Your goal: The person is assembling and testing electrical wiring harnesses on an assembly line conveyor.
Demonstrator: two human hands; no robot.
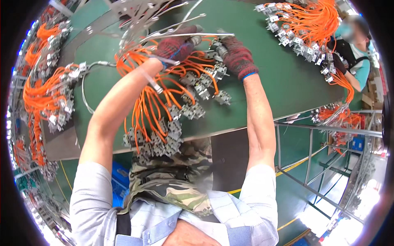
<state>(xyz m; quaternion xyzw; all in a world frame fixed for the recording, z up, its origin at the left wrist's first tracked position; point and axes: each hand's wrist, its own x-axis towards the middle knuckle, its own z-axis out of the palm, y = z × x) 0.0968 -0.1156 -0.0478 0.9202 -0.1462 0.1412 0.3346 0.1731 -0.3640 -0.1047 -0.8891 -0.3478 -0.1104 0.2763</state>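
Note:
My left hand (176, 44), in a dark red and grey knit glove, is closed above the near bundle of orange cables (141, 104). What its fingers hold, if anything, is hidden. To its right, my right hand (238, 57), gloved alike, closes at a grey metal cable connector (213, 46); its fingers partly cover the contact. More grey connectors (201, 88) hang from the orange cables in front of and between my hands. Several connectors (166, 139) lie at the table's near edge. A thin metal rod (209, 35) crosses close to both hands' fingertips.
A metal rack with prongs (143, 18) overhangs the green table (279, 88). Orange cable bundles (49, 92) hang at left; another bundle (314, 20) lies far right, beside a co-worker (353, 53). A metal frame (310, 153) stands to the right, a blue crate (120, 180) below.

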